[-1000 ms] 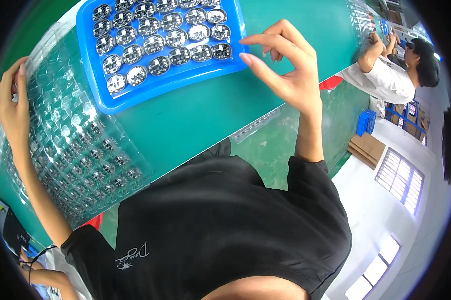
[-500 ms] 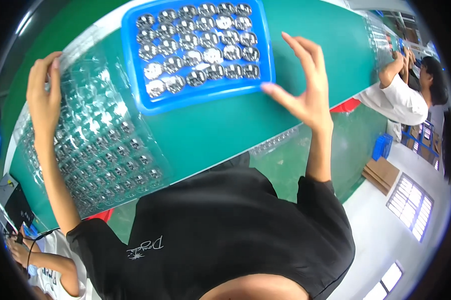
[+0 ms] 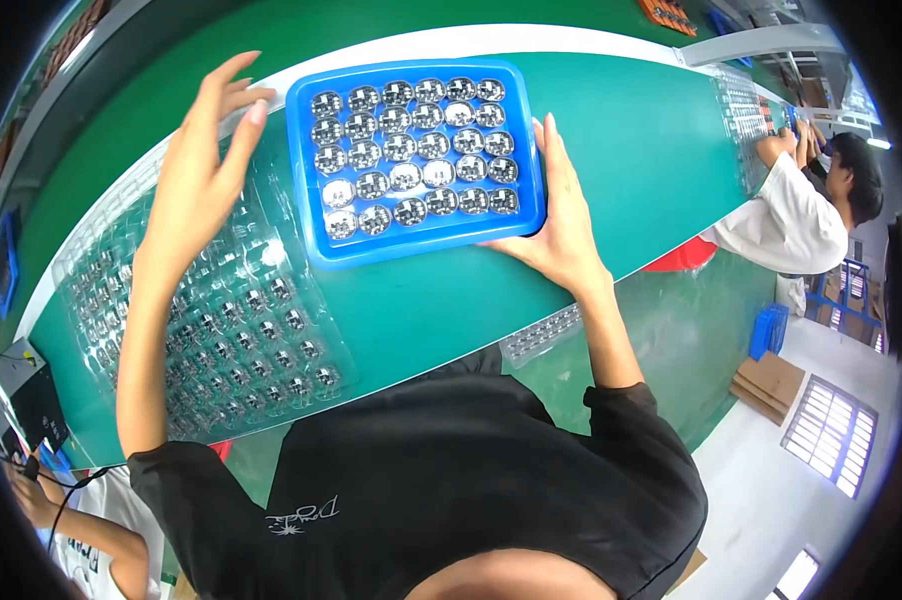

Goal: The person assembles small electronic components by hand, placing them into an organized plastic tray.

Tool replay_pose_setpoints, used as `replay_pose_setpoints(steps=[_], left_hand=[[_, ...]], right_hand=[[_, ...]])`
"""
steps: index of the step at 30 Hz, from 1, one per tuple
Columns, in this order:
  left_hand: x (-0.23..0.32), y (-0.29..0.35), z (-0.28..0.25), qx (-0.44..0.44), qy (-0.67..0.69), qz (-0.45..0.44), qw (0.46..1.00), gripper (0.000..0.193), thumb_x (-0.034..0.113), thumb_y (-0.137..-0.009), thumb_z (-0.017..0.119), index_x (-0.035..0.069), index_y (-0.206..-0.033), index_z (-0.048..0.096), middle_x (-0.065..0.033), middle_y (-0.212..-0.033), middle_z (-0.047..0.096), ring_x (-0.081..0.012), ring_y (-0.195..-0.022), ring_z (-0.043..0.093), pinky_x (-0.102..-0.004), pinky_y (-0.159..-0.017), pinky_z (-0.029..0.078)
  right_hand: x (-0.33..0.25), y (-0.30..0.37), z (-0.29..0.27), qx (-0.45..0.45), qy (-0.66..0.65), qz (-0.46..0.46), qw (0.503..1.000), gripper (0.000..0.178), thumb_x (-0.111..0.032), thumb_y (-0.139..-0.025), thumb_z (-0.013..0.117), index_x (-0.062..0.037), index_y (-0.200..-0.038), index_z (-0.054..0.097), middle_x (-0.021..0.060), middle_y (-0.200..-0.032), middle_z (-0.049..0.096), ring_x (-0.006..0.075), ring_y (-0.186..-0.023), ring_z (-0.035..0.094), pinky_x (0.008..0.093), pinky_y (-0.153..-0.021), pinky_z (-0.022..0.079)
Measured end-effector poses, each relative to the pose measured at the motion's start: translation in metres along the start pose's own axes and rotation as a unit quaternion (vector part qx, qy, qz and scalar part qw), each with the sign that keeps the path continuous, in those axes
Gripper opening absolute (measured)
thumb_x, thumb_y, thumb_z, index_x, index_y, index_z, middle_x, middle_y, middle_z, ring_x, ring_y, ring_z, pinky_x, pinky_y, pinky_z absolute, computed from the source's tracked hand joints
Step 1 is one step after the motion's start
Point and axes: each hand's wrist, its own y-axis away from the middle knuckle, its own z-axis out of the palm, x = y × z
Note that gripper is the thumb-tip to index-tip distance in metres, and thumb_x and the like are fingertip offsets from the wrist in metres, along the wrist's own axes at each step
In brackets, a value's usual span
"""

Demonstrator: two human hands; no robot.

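A blue plastic tray (image 3: 321,250) lies on the green-topped table, holding rows of small round metallic parts (image 3: 399,148). Around its near right corner is my right hand (image 3: 566,225), with the thumb along the front rim and the fingers along the right side. My left hand (image 3: 203,165) is raised by the tray's left side, fingers apart and nothing in them. Below that hand and forearm are clear plastic blister trays (image 3: 256,330), several of their pockets filled with small shiny parts. My left forearm hides some of the pockets.
The green table (image 3: 651,150) runs on to the right, where a person in white (image 3: 781,225) works near more clear trays (image 3: 739,115). Another person's arm (image 3: 91,530) shows at the lower left beside a black box (image 3: 36,400). Red stools (image 3: 681,256) stand under the table edge.
My right hand has come in from the right onto the blue tray's corner. My left hand has moved right, toward the tray's left side. The view has shifted, so the tray appears lower.
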Motion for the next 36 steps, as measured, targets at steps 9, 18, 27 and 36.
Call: replay_pose_setpoints(steps=[9,18,27,36], left_hand=[[-0.006,-0.018,0.011,-0.035,0.114,-0.040,0.992,0.044,0.025,-0.108,0.055,0.007,-0.147,0.048,-0.0230,-0.125,0.071,-0.0341,-0.129,0.063,-0.0431,-0.106,0.049],[-0.043,-0.086,0.012,-0.003,0.295,-0.146,0.944,0.054,0.034,-0.106,0.059,0.007,-0.151,0.046,-0.0213,-0.138,0.061,-0.0301,-0.125,0.061,-0.0441,-0.106,0.050],[-0.075,-0.130,-0.009,0.047,0.302,-0.192,0.933,0.059,0.035,-0.105,0.061,0.003,-0.151,0.044,-0.0210,-0.143,0.056,-0.0328,-0.127,0.059,-0.0443,-0.107,0.049],[-0.111,-0.102,-0.021,0.101,0.031,-0.065,0.992,0.047,0.032,-0.107,0.056,0.003,-0.145,0.053,-0.0196,-0.136,0.063,-0.0227,-0.120,0.062,-0.0385,-0.099,0.051]], right_hand=[[-0.005,-0.026,-0.003,-0.032,-0.093,0.047,0.994,0.149,-0.044,-0.055,0.101,-0.0005,-0.165,0.011,0.0290,-0.162,0.034,0.0413,-0.151,0.037,0.0488,-0.123,0.034],[0.031,-0.138,0.026,0.012,-0.148,-0.035,0.988,0.136,-0.034,-0.063,0.101,0.0035,-0.163,0.017,0.0276,-0.161,0.037,0.0361,-0.150,0.039,0.0415,-0.124,0.031],[0.029,-0.214,0.055,0.018,-0.199,-0.028,0.979,0.137,-0.042,-0.061,0.099,0.0095,-0.160,0.020,0.0313,-0.153,0.046,0.0378,-0.145,0.045,0.0413,-0.121,0.037],[0.014,-0.214,0.062,0.043,-0.099,-0.058,0.992,0.130,-0.054,-0.062,0.095,0.0062,-0.158,0.030,0.0285,-0.150,0.049,0.0403,-0.141,0.046,0.0462,-0.119,0.039]])
